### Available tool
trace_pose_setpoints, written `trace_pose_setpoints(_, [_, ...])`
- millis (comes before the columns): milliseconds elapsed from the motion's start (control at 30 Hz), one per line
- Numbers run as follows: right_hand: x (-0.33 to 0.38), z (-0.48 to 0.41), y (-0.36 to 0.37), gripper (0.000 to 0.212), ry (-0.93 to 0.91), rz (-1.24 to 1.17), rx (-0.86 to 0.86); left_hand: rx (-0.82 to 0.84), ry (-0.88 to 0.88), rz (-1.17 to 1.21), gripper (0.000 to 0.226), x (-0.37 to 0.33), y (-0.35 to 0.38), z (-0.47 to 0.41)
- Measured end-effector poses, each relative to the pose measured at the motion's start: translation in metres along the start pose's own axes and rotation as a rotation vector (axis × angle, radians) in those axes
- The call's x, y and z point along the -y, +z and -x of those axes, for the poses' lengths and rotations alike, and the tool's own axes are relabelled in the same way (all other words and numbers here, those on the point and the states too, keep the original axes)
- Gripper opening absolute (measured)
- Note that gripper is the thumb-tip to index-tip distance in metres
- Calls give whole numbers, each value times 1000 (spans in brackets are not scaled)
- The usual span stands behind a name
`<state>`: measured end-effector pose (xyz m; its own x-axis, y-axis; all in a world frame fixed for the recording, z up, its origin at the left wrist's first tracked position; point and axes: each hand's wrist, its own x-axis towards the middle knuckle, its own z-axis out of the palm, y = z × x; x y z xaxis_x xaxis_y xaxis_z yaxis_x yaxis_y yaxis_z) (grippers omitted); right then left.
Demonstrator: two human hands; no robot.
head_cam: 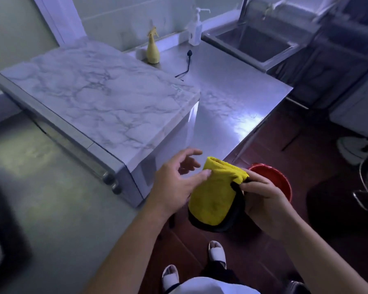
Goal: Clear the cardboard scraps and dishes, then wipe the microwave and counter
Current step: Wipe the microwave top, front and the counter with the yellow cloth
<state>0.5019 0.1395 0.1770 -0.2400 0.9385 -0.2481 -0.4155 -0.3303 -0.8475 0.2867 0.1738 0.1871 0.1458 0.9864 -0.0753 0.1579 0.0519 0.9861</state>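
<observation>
A folded yellow cloth [216, 194] with a black edge is held in front of me, past the counter's front edge. My right hand [263, 200] grips its right side, fingers curled round the black edge. My left hand [176, 179] touches the cloth's left side with its thumb, and its fingers are spread and relaxed. The microwave [102, 98], with a marble-patterned top, stands on the left part of the steel counter [238, 90]. Its two knobs [113, 183] face the lower left.
A yellow spray bottle [153, 48] and a white pump bottle [194, 28] stand at the counter's back, with a black cord [186, 64] between them. A sink [255, 43] lies at the far right. A red bucket [274, 179] sits on the floor beside my right hand.
</observation>
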Motion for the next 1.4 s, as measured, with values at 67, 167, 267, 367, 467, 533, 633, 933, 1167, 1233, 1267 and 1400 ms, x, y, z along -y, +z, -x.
trace_pose_setpoints(67, [7,12,-2,43,14,-87,12,231,-141,234,42,-5,0,1])
trace_pose_setpoints(167, [9,26,-4,47,9,-154,-5,401,-150,297,34,-8,4,-1])
trace_pose_setpoints(267, [4,35,-8,57,-18,-193,-34,398,-107,274,23,-12,8,-6])
trace_pose_setpoints(367, [-14,39,-7,92,16,-182,-66,375,-101,241,21,-14,11,-15])
trace_pose_setpoints(467, [-38,36,2,95,33,-166,-72,382,-116,184,20,-20,9,-22])
trace_pose_setpoints(533, [-48,33,9,90,8,-105,-92,399,-116,96,19,-26,11,-24])
trace_pose_setpoints(633, [-52,26,8,91,9,-155,-76,463,-68,-41,20,-37,22,-21])
trace_pose_setpoints(933, [-33,-7,-18,56,28,-601,256,444,-267,-12,30,-60,31,-23])
trace_pose_setpoints(1167, [-42,-48,4,69,101,-784,368,372,-435,2,31,-79,17,-57])
trace_pose_setpoints(1233, [-49,-57,8,68,134,-777,350,347,-479,-84,30,-80,14,-65])
trace_pose_setpoints(1267, [-50,-62,7,68,162,-785,321,313,-473,-161,28,-80,13,-69])
trace_pose_setpoints(1400, [-37,-87,-2,67,236,-708,190,45,-302,-392,16,-76,-6,-83])
